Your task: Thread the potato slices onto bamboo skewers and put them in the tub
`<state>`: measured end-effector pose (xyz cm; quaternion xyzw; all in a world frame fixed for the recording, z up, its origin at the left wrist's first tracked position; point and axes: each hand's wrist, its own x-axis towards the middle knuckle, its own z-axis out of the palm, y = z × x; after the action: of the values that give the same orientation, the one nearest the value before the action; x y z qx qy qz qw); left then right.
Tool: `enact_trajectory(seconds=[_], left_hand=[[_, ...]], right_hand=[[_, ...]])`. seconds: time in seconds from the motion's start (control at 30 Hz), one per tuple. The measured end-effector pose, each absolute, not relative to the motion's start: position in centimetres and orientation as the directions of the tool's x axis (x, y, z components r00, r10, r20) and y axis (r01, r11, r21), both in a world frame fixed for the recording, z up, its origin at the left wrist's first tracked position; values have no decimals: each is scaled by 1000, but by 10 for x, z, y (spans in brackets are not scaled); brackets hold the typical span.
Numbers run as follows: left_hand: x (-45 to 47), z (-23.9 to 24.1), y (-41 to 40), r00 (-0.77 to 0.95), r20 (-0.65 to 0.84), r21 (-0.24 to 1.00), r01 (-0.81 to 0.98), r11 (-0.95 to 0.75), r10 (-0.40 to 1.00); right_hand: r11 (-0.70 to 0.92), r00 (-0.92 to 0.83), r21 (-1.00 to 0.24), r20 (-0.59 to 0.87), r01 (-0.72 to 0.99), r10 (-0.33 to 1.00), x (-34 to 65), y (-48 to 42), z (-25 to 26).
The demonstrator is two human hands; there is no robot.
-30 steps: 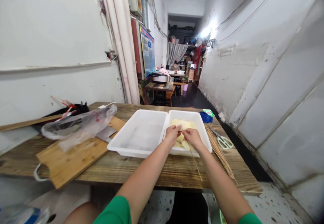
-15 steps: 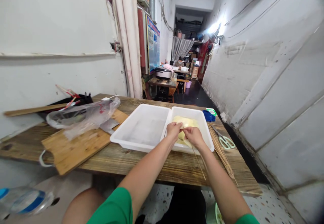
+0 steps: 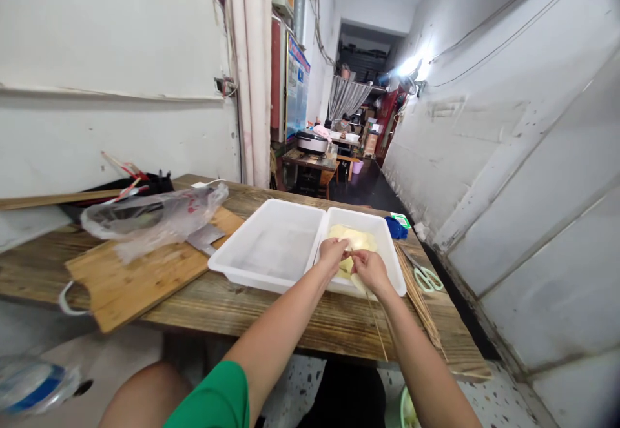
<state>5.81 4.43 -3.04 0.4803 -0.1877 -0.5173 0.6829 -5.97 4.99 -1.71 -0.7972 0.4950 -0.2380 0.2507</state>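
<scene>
Both my hands meet over the right white tray (image 3: 393, 266), which holds pale yellow slices (image 3: 358, 239). My left hand (image 3: 332, 254) pinches a yellow slice with closed fingers. My right hand (image 3: 371, 270) is closed on a thin bamboo skewer (image 3: 376, 325) that runs back toward me over the table edge. The skewer's tip sits between the two hands at the slice. An empty white tray (image 3: 271, 247) stands right beside it on the left.
A bundle of bamboo skewers (image 3: 420, 302) and green-handled scissors (image 3: 426, 277) lie right of the trays. A wooden cutting board (image 3: 140, 279) with a cleaver (image 3: 206, 237) and a plastic bag (image 3: 150, 221) lies left. A person sits far down the corridor.
The camera has shifted a little; my hands stay together over the right tray, working the slice onto the skewer, with the right hand slightly lower.
</scene>
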Motion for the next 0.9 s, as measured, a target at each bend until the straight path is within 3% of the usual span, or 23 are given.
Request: enact_trajectory(seconds=[0.5, 0.9], left_hand=[[59, -20, 54, 340, -244, 779, 627, 26, -908], [59, -24, 50, 354, -250, 794, 608, 18, -901]], right_hand=[[-373, 315, -617, 207, -693, -926, -61, 66, -16], [-399, 307, -543, 255, -739, -917, -59, 70, -15]])
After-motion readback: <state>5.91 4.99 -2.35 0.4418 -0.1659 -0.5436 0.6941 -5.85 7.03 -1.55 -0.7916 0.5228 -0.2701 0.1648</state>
